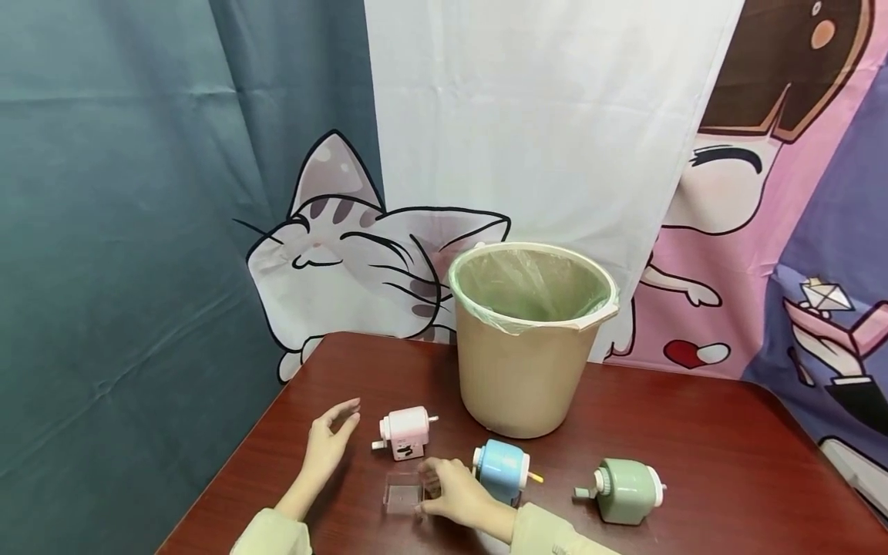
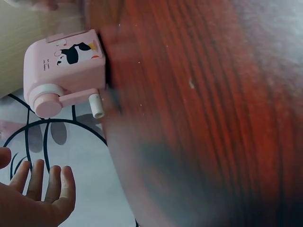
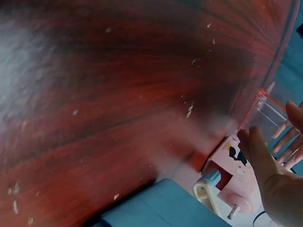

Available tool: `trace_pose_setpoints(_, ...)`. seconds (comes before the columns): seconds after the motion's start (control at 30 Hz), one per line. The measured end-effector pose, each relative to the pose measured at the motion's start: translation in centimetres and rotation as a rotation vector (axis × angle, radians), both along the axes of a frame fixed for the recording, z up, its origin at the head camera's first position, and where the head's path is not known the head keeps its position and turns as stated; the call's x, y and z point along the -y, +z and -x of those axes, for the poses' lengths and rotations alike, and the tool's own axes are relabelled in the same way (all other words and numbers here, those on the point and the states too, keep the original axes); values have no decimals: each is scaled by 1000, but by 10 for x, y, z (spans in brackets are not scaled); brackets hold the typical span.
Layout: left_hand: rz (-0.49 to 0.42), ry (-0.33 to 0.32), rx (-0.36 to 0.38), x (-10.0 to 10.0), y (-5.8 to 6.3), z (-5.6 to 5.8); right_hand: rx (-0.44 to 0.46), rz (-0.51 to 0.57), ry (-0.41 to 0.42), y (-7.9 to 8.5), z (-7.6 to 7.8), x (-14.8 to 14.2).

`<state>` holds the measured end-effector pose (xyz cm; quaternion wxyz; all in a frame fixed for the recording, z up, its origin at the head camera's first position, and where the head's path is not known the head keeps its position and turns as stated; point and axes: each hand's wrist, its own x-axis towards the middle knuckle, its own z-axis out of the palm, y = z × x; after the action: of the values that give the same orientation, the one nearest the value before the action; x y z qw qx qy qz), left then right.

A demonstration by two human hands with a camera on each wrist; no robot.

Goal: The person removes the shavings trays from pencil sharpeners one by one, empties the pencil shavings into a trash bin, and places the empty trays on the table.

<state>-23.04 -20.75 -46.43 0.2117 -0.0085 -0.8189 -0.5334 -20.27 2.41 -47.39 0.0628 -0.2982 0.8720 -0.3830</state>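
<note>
My right hand (image 1: 459,493) pinches a small clear plastic box (image 1: 402,497) at its right end, thumb on the near side and fingers on the far side. In the right wrist view, that box (image 3: 265,113) shows between thumb and fingers. Just beyond it stands a pink crank pencil sharpener (image 1: 407,433) with a panda print and, in the right wrist view, an opening in its body. My left hand (image 1: 329,443) hovers left of this sharpener, fingers loosely bent and holding nothing. The left wrist view shows its crank (image 2: 78,97) apart from the fingers.
Behind the right wrist stands a blue pencil sharpener (image 1: 502,469) with a yellow pencil tip (image 1: 536,478) sticking out. Farther right is a green sharpener (image 1: 627,491). A beige bin (image 1: 525,378) with a clear liner stands at the back of the reddish-brown table (image 1: 728,455), before a printed curtain.
</note>
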Motion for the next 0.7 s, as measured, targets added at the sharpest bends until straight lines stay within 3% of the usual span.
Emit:
trace_pose_setpoints(0.17,12,-45,-20,6,0,-4,10,-48,-18,-4,3,5)
trace_pose_setpoints(0.43,12,-38,-23,6,0,-8,-39,-66,-9,-6,1,7)
trace_pose_setpoints(0.6,13,-55,-34,0,5,-9,-104,-203,-4,7,-7,4)
trace_pose_setpoints(0.7,32,-22,-76,-7,9,-8,-95,-211,16,20,-13,-2)
